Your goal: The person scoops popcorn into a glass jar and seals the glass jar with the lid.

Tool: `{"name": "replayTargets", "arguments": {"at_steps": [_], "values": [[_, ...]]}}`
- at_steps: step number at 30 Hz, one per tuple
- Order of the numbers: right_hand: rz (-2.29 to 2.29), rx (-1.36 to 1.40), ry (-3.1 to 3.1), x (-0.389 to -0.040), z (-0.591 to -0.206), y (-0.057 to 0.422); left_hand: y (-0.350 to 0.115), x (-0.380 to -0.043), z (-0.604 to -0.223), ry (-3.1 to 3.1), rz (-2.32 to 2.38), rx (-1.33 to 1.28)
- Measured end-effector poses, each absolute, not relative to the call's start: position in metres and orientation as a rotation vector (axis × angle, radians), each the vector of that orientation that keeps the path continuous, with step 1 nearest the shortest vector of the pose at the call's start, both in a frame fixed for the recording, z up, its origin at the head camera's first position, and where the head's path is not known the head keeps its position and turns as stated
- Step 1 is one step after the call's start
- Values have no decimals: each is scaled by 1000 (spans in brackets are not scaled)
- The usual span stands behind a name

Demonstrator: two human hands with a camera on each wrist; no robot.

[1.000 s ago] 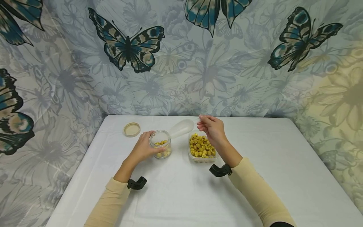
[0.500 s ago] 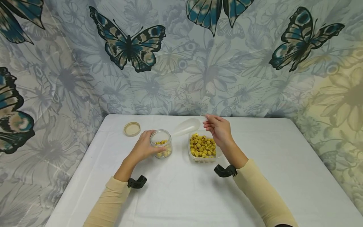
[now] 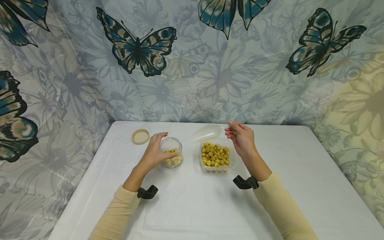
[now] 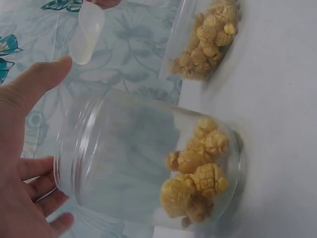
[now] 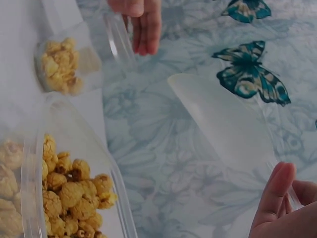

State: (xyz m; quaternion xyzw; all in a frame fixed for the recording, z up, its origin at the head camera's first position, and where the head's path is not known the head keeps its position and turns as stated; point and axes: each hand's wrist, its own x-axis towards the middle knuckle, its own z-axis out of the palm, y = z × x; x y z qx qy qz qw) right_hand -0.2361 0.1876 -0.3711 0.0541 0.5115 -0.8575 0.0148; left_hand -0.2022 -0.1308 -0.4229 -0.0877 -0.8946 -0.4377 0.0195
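My left hand [image 3: 155,151] is spread around the mouth of a clear glass jar [image 4: 133,163]. In the left wrist view its thumb stands apart from the glass, and its fingertips are right by the threaded rim. Some caramel popcorn [image 4: 193,173] covers the bottom of the upright jar. My right hand [image 3: 241,138] pinches the thin handle of a translucent plastic scoop [image 5: 228,124]. The scoop's bowl is bare and hangs above the far edge of a clear plastic tub [image 3: 215,169], which is well filled with yellow popcorn [image 3: 214,155].
A round pale-gold lid [image 3: 140,136] lies on the white-covered table [image 3: 192,206], behind and left of the jar. The tub stands to the jar's right with a gap between. A butterfly-printed cloth [image 3: 192,83] hangs behind the table's back edge.
My right hand has moved rightward with the scoop, from beside the jar to over the tub's back edge. My left hand has loosened, its fingers lifting off the jar. The jar stays put.
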Motion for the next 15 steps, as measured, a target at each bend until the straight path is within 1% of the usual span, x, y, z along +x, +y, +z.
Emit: {"name": "replayTargets", "arguments": {"at_steps": [7,15], "values": [[-2693,190,1601,-233,-374,199,-122,-199,-418,-2679,-1449,-372],[-2704,239,1636,-230,-377,208,-105,-197,-414,-2592,-1421,-517]]}}
